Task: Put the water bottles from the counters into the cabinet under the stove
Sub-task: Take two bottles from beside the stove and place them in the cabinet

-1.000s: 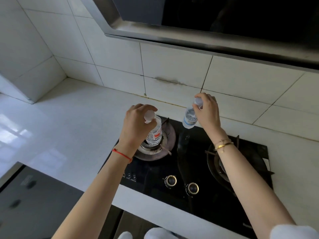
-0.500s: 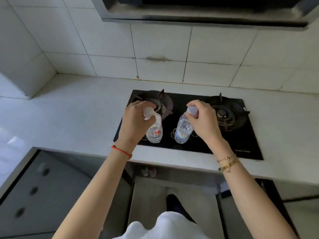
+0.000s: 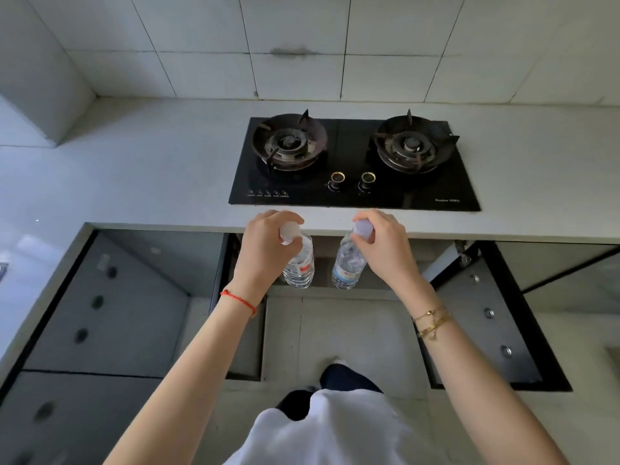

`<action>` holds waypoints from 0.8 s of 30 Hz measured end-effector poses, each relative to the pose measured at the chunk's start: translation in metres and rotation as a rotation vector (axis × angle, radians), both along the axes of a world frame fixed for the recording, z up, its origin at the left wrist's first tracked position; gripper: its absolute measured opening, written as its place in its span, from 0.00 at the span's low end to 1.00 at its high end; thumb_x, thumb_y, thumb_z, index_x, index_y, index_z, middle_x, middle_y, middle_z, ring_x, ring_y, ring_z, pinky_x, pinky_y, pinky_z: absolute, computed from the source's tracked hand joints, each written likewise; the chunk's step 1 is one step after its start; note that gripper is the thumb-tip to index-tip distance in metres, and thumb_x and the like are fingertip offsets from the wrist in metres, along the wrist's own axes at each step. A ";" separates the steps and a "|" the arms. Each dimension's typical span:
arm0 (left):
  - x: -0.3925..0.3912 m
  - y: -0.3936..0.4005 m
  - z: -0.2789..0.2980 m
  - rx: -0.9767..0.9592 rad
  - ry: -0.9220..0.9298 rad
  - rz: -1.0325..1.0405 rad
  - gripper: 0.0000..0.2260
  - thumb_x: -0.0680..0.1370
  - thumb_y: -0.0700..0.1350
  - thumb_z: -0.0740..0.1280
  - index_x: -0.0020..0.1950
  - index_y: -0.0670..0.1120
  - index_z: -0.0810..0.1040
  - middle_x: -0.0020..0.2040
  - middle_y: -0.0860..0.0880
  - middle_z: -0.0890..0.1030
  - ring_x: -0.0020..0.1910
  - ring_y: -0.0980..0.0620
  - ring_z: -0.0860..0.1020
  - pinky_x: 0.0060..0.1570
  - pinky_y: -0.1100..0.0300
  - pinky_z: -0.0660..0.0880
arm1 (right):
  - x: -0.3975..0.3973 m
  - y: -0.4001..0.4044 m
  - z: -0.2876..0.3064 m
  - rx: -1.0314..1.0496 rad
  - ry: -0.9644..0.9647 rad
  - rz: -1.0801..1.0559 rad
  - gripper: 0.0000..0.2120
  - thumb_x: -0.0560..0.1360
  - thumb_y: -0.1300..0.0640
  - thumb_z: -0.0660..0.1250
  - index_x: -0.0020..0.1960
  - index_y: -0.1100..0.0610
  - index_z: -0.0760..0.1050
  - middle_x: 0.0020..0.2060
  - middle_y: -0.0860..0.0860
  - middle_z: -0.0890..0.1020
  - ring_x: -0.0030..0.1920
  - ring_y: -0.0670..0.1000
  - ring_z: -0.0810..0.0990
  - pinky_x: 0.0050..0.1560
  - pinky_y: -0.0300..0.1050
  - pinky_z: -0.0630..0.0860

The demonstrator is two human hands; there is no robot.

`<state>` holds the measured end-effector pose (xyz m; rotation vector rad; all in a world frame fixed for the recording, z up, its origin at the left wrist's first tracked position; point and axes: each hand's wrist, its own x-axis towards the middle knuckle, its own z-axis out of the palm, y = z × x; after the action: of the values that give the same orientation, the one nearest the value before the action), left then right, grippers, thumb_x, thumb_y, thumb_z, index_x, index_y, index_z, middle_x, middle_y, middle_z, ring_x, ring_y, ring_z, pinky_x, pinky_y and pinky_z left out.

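Observation:
My left hand (image 3: 265, 250) grips the white cap end of a clear water bottle with a red label (image 3: 300, 266). A second clear bottle with a blue label (image 3: 347, 266) hangs from my right hand (image 3: 385, 246), held by its pale cap. Both bottles hang upright, side by side, just below the front edge of the counter (image 3: 335, 229), in front of the open cabinet (image 3: 335, 290) under the black two-burner stove (image 3: 352, 162). The cabinet's inside is mostly hidden by my hands and the counter edge.
The cabinet's two grey doors stand open, one on the left (image 3: 110, 303) and one on the right (image 3: 489, 317). The white counter runs left into a corner. White wall tiles rise behind the stove. My white clothing and dark shoes show below.
Both hands have brought the bottles from above the stove top toward me and down past the counter's front edge. My view has tilted downward, so the open cabinet doors now show.

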<state>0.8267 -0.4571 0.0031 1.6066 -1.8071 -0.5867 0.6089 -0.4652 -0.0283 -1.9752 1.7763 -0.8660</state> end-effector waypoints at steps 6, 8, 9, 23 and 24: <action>-0.006 0.033 -0.020 0.031 -0.007 0.012 0.15 0.69 0.36 0.71 0.53 0.48 0.83 0.51 0.49 0.83 0.44 0.52 0.76 0.42 0.67 0.72 | 0.002 0.034 -0.019 0.046 -0.011 0.022 0.10 0.73 0.61 0.70 0.55 0.56 0.76 0.50 0.49 0.80 0.53 0.47 0.74 0.51 0.36 0.67; -0.009 0.039 -0.026 0.044 -0.015 0.010 0.15 0.69 0.36 0.71 0.53 0.48 0.83 0.51 0.50 0.83 0.47 0.50 0.77 0.45 0.61 0.76 | 0.001 0.039 -0.025 0.052 -0.017 0.022 0.11 0.73 0.62 0.71 0.54 0.57 0.76 0.50 0.49 0.80 0.52 0.48 0.74 0.50 0.36 0.67; -0.011 0.041 -0.029 0.050 -0.016 0.012 0.15 0.69 0.36 0.71 0.54 0.48 0.83 0.52 0.50 0.83 0.48 0.49 0.77 0.47 0.58 0.77 | 0.000 0.041 -0.027 0.056 -0.016 0.023 0.11 0.73 0.63 0.71 0.54 0.57 0.76 0.50 0.49 0.80 0.52 0.49 0.74 0.50 0.37 0.68; -0.048 0.007 -0.142 0.177 -0.014 0.095 0.13 0.69 0.38 0.70 0.52 0.48 0.83 0.51 0.49 0.83 0.50 0.47 0.79 0.51 0.51 0.79 | -0.024 0.007 -0.127 0.159 0.025 0.024 0.09 0.73 0.66 0.68 0.51 0.58 0.74 0.48 0.52 0.78 0.50 0.50 0.72 0.46 0.39 0.66; -0.051 -0.001 -0.159 0.196 -0.015 0.093 0.13 0.69 0.38 0.70 0.52 0.48 0.83 0.51 0.49 0.83 0.51 0.47 0.79 0.51 0.53 0.78 | -0.025 0.000 -0.143 0.170 0.030 0.027 0.08 0.73 0.65 0.68 0.51 0.58 0.74 0.48 0.52 0.78 0.51 0.51 0.73 0.47 0.39 0.66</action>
<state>0.7762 -0.4579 -0.1561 1.8188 -1.7193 -0.7291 0.5837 -0.4656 -0.1712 -1.9076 1.7718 -0.6568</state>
